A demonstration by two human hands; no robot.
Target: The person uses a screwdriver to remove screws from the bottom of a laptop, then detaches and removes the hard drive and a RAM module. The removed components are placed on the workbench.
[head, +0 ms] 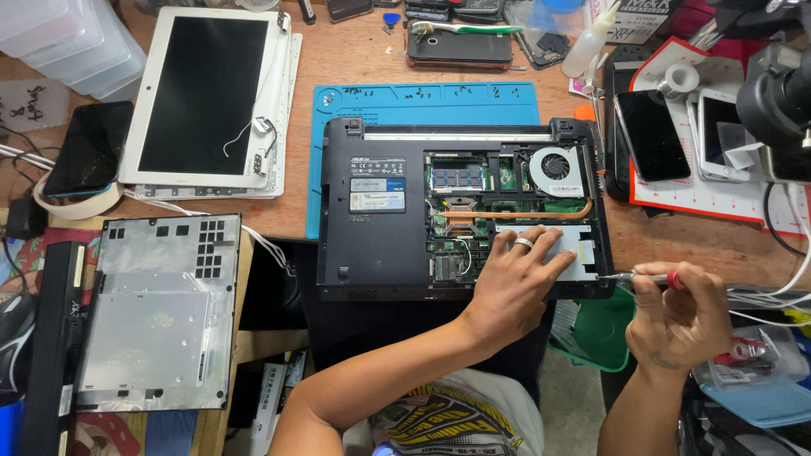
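Left hand (515, 274) flat, fingers spread on open laptop (380, 219) near corner; right hand (676, 317) clamped on red-handled screwdriver (642, 277), tip seemingly at laptop's right edge, beside left hand.

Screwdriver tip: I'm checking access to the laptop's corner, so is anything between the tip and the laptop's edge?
Nothing visible is in the way. The right hand holds the screwdriver sideways with its tip at the laptop near its right corner. The left hand lies flat on the laptop beside that spot, not across the tip's path.
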